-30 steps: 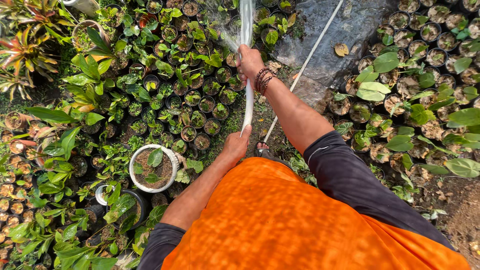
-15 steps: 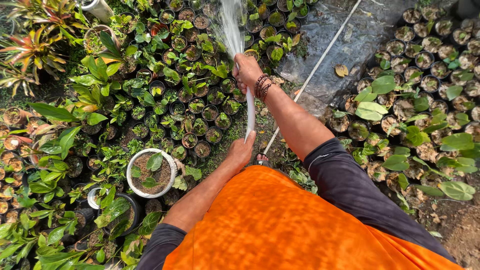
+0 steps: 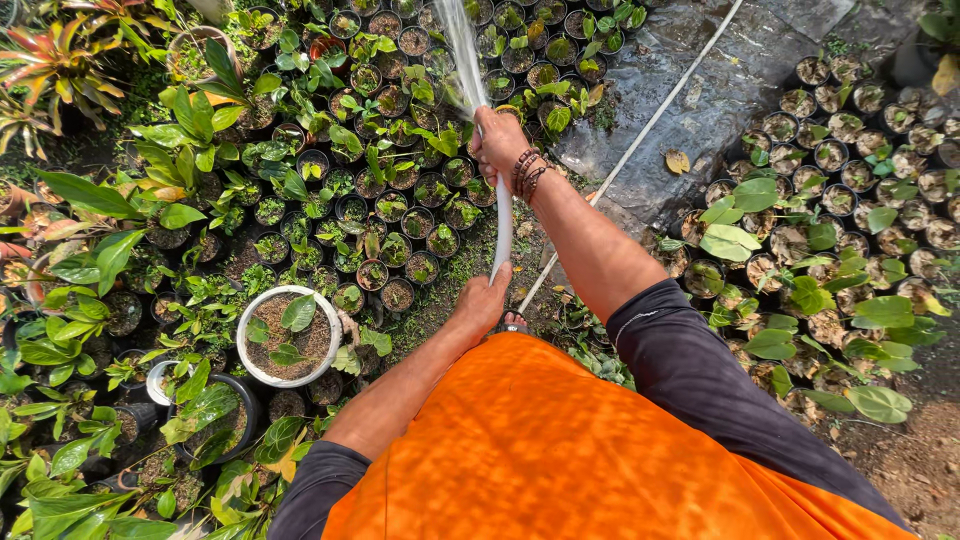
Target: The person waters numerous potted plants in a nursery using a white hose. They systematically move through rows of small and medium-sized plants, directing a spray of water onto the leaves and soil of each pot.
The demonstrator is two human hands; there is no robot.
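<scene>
My right hand grips the end of a pale water hose, with beaded bracelets on the wrist. A spray of water shoots forward from it over rows of small black pots with green seedlings. My left hand holds the same hose lower down, close to my orange shirt. Between the two hands the hose runs nearly straight.
A white round pot with a leafy plant stands at the left, among larger leafy plants. More seedling pots fill the right side. A thin white pipe crosses dark wet plastic sheeting at the top right.
My right hand and the hose end have shifted slightly left and lower in view, and the water spray now points further up and left over the pots.
</scene>
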